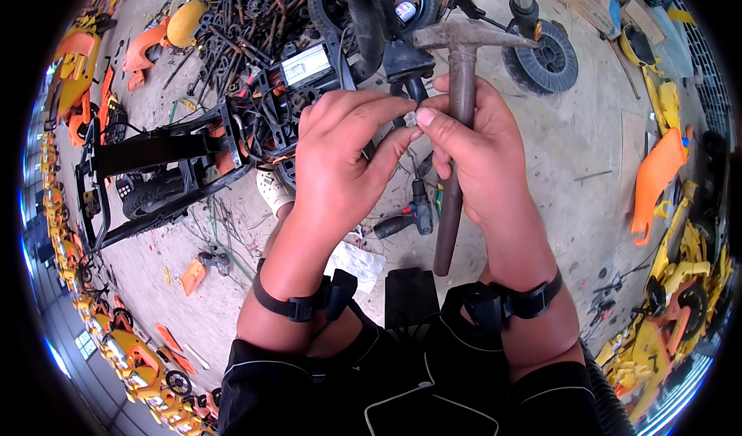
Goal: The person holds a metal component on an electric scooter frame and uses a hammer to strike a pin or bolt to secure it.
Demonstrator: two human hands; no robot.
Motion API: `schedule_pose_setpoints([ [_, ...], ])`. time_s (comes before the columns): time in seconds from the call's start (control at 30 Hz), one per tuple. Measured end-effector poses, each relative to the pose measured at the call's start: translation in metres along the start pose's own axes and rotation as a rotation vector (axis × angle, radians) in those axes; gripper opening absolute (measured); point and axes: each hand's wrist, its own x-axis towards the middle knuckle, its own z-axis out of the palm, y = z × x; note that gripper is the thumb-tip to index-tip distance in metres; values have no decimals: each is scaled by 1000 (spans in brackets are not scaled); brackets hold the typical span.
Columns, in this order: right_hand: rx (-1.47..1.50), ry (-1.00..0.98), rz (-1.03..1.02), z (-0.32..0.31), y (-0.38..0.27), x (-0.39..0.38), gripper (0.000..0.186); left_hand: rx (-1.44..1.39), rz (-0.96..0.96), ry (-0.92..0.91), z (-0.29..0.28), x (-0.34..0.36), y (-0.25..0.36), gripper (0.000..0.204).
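Note:
My left hand (340, 150) is closed in a pinch on a small silvery metal piece (410, 119), with thumb and forefinger at its sides. My right hand (483, 146) grips a hammer (450, 235) with a long dark handle and a worn steel head above the fingers; its thumb tip also touches the small piece. Just behind both hands stands a black metal tube assembly (407, 63), partly hidden by my fingers. Below them on the floor lies a cordless drill (413, 216).
A black vehicle frame (147, 146) lies at left, beside piled rusty parts (232, 26) and a wheel (332, 3). A grey disc (553, 69) is at upper right. Orange (657, 185) and yellow panels (672, 320) line the right. A foot in a white clog (272, 189) shows under my left wrist.

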Motion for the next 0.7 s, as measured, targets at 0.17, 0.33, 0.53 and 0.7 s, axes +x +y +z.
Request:
schedule_pose_setpoints([
  [0.17, -18, 1, -16, -1, 0, -1, 41, 17, 22, 40, 4, -3, -3, 27],
  [0.33, -19, -2, -18, -3, 0, -1, 41, 35, 22, 55, 5, -2, -1, 25],
  [0.53, -19, 0, -15, -3, -2, 0, 40, 52, 38, 82, 6, 1, 3, 25],
  [0.7, -18, 4, -17, -4, -4, 1, 40, 70, 55, 84, 6, 3, 4, 25],
])
